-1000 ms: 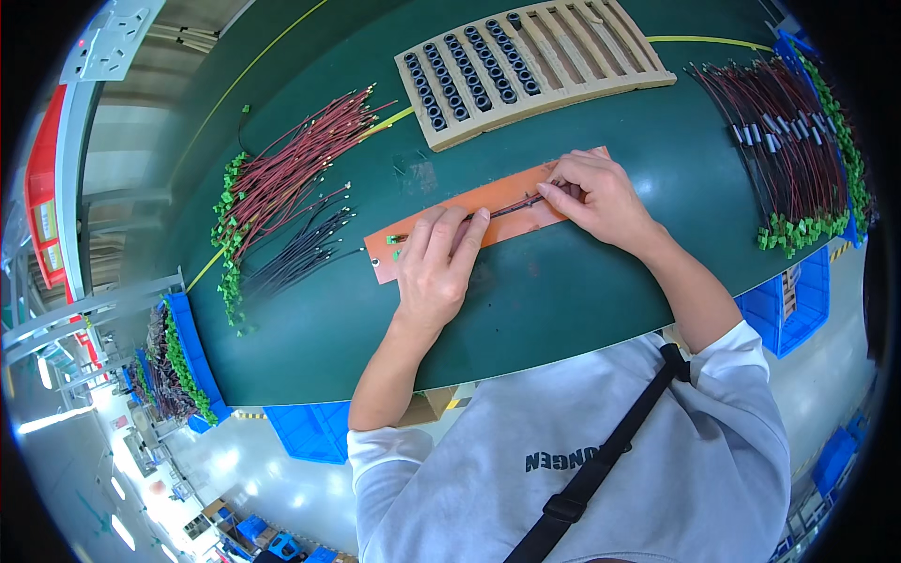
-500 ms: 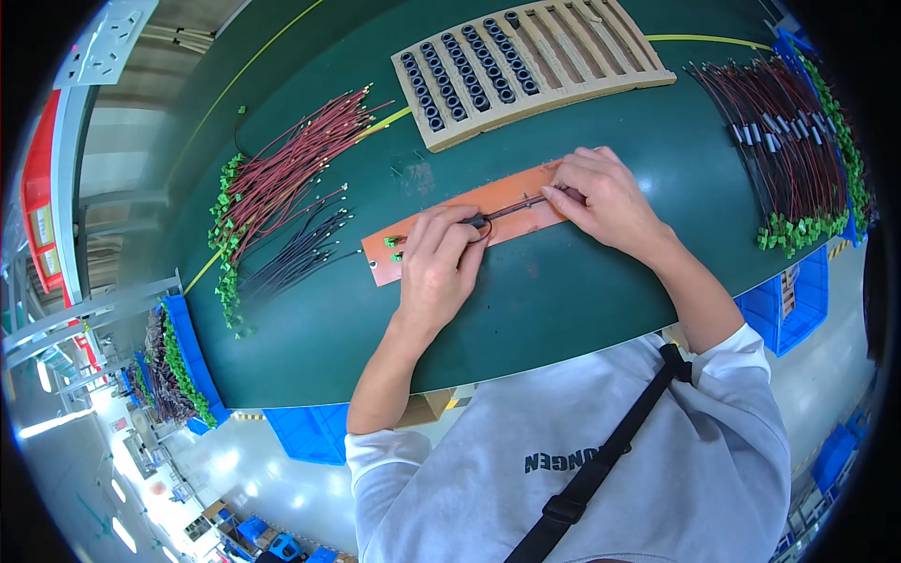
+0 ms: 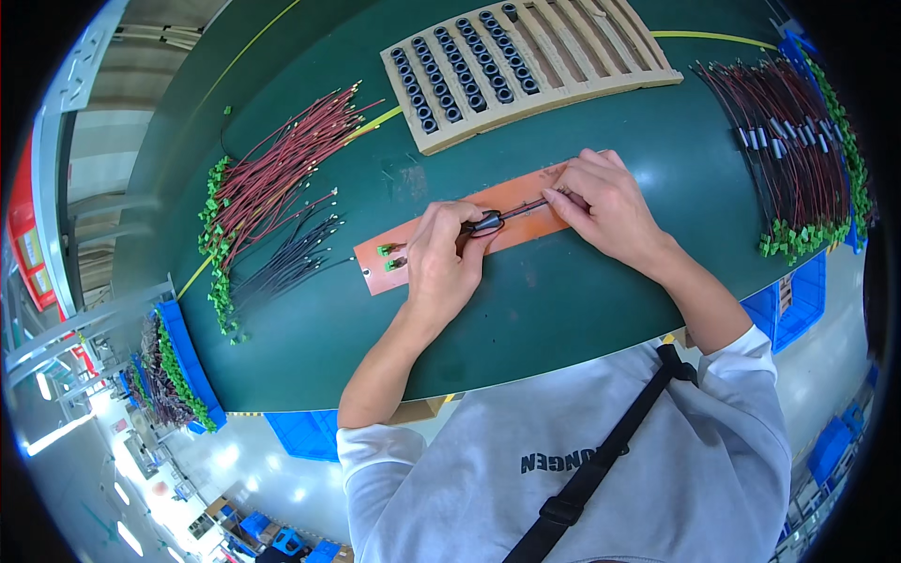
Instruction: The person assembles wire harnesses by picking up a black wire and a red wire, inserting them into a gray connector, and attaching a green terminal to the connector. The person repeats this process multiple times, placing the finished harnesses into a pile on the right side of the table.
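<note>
An orange board (image 3: pixel 518 199) lies on the green tabletop in front of me. Over its left part, my left hand (image 3: pixel 441 251) is closed, thumb and fingertips on a black ferrite core (image 3: pixel 489 221) with wires running through it. Two green connectors (image 3: pixel 389 251) at the wires' ends rest near the board's left end. Toward the right end of the board, my right hand (image 3: pixel 601 202) pinches the dark red and black wires (image 3: pixel 527 207) that stretch from the core. Its fingers hide the wire tips.
Loose red wires (image 3: pixel 286 150) and black wires (image 3: pixel 291 253) with green connectors lie at left. A slotted tray (image 3: pixel 436 141) stands at the back, several rows filled with black cores. Wires with grey sleeves (image 3: pixel 788 136) are bunched at right by a blue bin (image 3: pixel 856 230).
My left fingers have shifted on the ferrite core, and more of it now shows. My right hand still pinches the wires in nearly the same spot. The whole view has tilted slightly.
</note>
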Demonstrator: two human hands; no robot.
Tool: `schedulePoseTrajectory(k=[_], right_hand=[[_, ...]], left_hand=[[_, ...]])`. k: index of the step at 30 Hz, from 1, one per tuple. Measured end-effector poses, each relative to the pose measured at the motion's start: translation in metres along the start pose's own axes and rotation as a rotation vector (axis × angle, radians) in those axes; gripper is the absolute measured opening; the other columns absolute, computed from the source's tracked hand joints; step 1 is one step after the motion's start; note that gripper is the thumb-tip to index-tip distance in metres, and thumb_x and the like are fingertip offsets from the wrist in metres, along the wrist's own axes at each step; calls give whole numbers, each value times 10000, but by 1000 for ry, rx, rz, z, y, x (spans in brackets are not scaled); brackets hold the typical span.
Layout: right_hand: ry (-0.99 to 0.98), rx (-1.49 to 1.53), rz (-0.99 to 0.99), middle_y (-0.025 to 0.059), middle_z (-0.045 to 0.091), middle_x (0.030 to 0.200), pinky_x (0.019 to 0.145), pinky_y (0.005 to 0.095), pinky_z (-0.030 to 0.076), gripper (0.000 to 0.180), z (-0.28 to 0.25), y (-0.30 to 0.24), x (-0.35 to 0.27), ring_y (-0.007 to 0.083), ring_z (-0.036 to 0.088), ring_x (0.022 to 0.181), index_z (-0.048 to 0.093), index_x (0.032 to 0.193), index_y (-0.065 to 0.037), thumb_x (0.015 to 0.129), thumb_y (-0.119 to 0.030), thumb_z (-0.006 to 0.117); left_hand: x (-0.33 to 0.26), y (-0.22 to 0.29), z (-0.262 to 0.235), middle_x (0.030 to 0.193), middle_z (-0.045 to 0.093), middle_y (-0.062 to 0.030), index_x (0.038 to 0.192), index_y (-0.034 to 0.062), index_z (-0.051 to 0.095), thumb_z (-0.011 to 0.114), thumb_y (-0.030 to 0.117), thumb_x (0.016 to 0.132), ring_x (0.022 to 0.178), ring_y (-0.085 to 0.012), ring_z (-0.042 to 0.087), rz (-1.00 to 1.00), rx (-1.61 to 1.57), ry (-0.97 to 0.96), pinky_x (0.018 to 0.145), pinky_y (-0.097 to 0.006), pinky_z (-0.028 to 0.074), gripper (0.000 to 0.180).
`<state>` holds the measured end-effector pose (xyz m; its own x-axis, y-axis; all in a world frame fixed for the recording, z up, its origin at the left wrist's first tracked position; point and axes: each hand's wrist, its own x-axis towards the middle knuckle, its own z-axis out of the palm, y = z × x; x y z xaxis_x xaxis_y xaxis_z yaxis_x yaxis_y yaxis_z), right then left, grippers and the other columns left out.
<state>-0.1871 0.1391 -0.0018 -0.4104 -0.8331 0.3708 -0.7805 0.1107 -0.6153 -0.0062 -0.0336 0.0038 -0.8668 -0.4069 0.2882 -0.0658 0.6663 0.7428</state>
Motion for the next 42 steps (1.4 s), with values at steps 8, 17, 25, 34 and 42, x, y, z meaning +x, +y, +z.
schedulePoseTrajectory(k=[8,17,25,34,42], right_hand=[[15,-21,6,61,548,793,760,383,419,122,-13,4,0,253,520,799,642,832,-32,884,-110,720],[20,-59,-5,61,531,785,782,391,398,173,-19,16,-4,258,508,796,588,793,-42,890,-114,711],[15,107,146,46,507,726,763,359,357,243,-24,24,-11,233,470,740,565,768,-56,954,-166,678],[21,111,154,45,517,731,757,361,358,233,-26,25,-12,234,474,737,575,771,-58,949,-166,680],[63,161,133,50,538,729,744,371,362,188,-22,31,-15,235,492,734,602,780,-53,928,-130,687]], left_hand=[[10,10,10,1003,719,-138,1049,16,551,758,-65,855,916,-212,746,-80,-75,-32,812,-319,616,295],[16,12,25,1042,704,-155,1069,0,535,716,-126,853,957,-243,739,12,-131,-43,853,-335,638,309],[18,13,19,1081,714,-146,1136,21,539,743,-96,848,995,-221,731,-157,-239,-118,909,-343,604,372],[97,21,15,1002,724,-100,1129,19,733,679,192,962,878,-174,647,-47,-166,-607,781,-340,526,246],[118,31,33,856,723,-100,1007,3,761,710,126,934,763,-160,659,-157,-107,-820,705,-317,529,152]])
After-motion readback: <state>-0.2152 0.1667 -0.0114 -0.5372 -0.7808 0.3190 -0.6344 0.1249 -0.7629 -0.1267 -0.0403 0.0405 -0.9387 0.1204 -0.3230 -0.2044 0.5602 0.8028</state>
